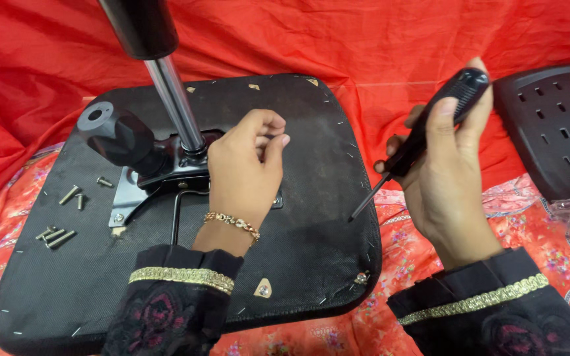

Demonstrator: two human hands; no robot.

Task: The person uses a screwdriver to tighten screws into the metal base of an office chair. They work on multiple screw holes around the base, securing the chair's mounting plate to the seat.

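Observation:
An upturned black chair seat (311, 165) lies on red cloth, with a metal mounting plate (130, 191) and a chrome gas-lift column (173, 99) rising from it. My left hand (245, 171) rests over the plate's right side, fingers curled together near the column's base; whether it pinches a small part is hidden. My right hand (446, 178) holds a black-handled screwdriver (423, 132) to the right of the seat, its tip pointing down-left at the seat's right edge. A black knob (110, 132) sticks out left of the column.
Several loose bolts (57, 234) and screws (77, 196) lie on the seat's left side. A black perforated chair back (555, 125) sits at the far right. Red fabric (364, 39) covers the background, and a floral cloth (529, 224) lies below.

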